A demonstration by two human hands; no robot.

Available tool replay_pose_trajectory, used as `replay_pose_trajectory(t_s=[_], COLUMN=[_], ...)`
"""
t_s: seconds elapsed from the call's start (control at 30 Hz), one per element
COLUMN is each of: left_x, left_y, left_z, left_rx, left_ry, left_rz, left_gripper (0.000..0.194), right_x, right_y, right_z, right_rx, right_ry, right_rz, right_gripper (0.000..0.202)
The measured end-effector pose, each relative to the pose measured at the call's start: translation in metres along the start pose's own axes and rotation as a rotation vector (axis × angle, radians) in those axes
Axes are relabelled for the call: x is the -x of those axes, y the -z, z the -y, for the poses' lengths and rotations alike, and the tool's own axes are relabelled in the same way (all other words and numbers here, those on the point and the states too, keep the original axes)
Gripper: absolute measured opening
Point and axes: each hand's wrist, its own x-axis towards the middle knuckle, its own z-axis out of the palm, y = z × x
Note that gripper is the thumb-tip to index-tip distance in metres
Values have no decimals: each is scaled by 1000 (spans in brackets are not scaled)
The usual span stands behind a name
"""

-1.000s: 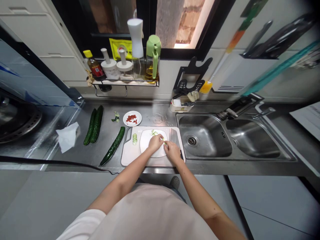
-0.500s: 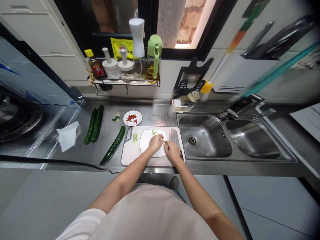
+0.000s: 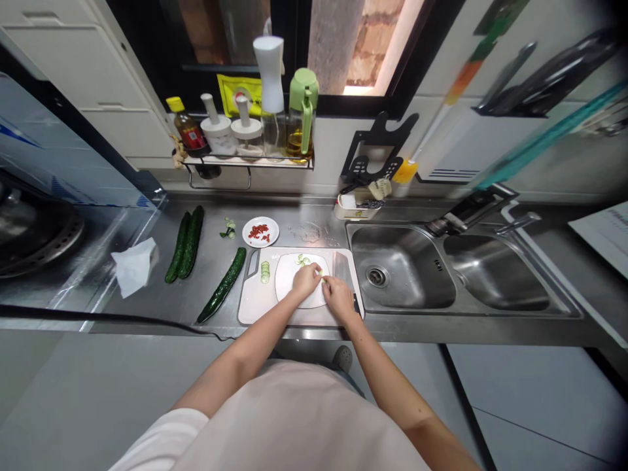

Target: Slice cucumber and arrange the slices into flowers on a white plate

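Observation:
Above the right part of a white plate (image 3: 285,291), my left hand (image 3: 306,281) is closed on a small pale-green cucumber slice (image 3: 318,272). My right hand (image 3: 336,296) meets it fingertip to fingertip, its fingers pinched at the same spot; what they grip is too small to make out. Several cucumber slices (image 3: 302,260) lie near the plate's back edge. The plate rests on a white cutting board (image 3: 252,307), with a row of slices (image 3: 265,272) at its left. A knife (image 3: 339,265) lies on the board's right side, partly behind my right hand.
Left of the board lie a cucumber (image 3: 222,285), two more cucumbers (image 3: 190,243) and a white tissue (image 3: 134,267). Behind it are a small plate of red pieces (image 3: 260,243) and green scraps (image 3: 228,229). A double sink (image 3: 402,268) is at the right; bottles and jars stand on a rack (image 3: 245,161).
My hands stay together over the plate, with only a slight shift of the fingers. Nothing else has visibly moved.

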Motion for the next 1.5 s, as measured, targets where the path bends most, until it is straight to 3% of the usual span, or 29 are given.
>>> replay_pose_trajectory(t_s=[0.17,1.03,1.5], left_x=[2,2,2], left_y=[2,1,1], left_z=[-2,-2,-2], left_rx=[4,-18,-21], left_ry=[0,9,0], left_rz=[2,-2,-6], left_gripper=[21,21,21], right_x=[6,7,9], right_y=[0,3,6], right_z=[0,6,6], right_rx=[-15,37,-1], right_ry=[-39,-84,-86], right_rz=[-68,0,-36], right_gripper=[32,32,33])
